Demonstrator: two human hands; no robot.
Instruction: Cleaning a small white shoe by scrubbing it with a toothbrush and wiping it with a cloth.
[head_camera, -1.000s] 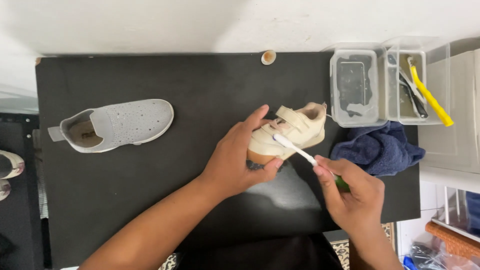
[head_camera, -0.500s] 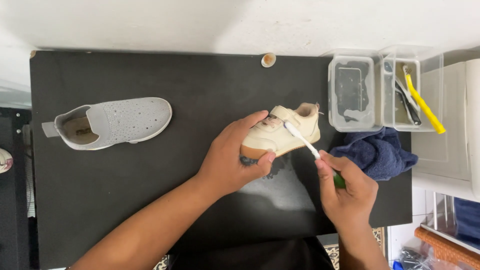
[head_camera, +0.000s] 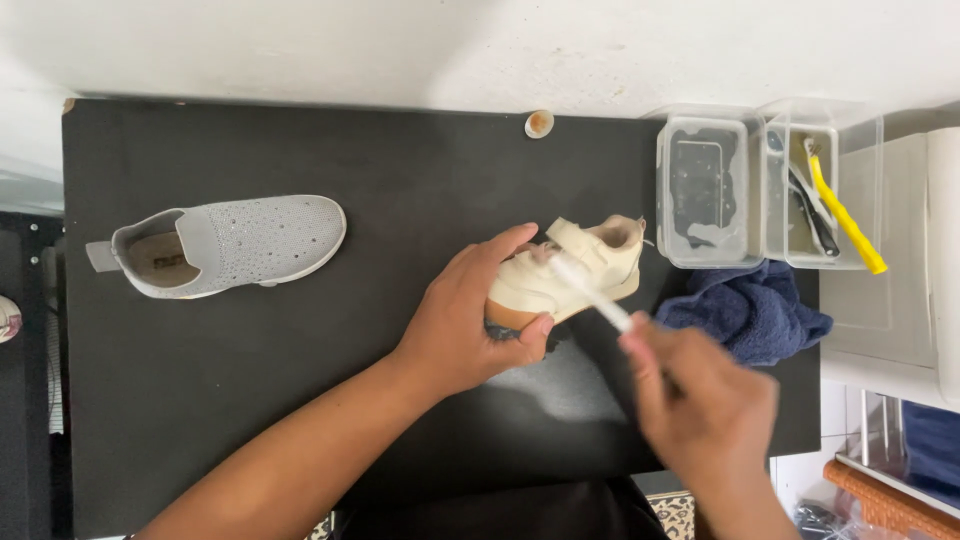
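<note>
A small cream shoe (head_camera: 590, 262) with a tan sole lies on the black table (head_camera: 400, 160). My left hand (head_camera: 470, 315) grips its toe end and holds it tilted. My right hand (head_camera: 700, 395), blurred by motion, holds a white toothbrush (head_camera: 590, 290) whose head rests on the shoe's strap. A dark rag shows under the toe beneath my left palm.
A grey slip-on shoe (head_camera: 235, 245) lies at the table's left. Two clear plastic tubs (head_camera: 715, 190) stand at the right, one holding a yellow-handled brush (head_camera: 845, 215). A blue towel (head_camera: 750, 310) lies beside them. A small round cap (head_camera: 539, 123) sits at the far edge.
The brush head has slid along the top of the cream shoe towards its toe, and my right hand has moved with it. My left hand keeps its grip.
</note>
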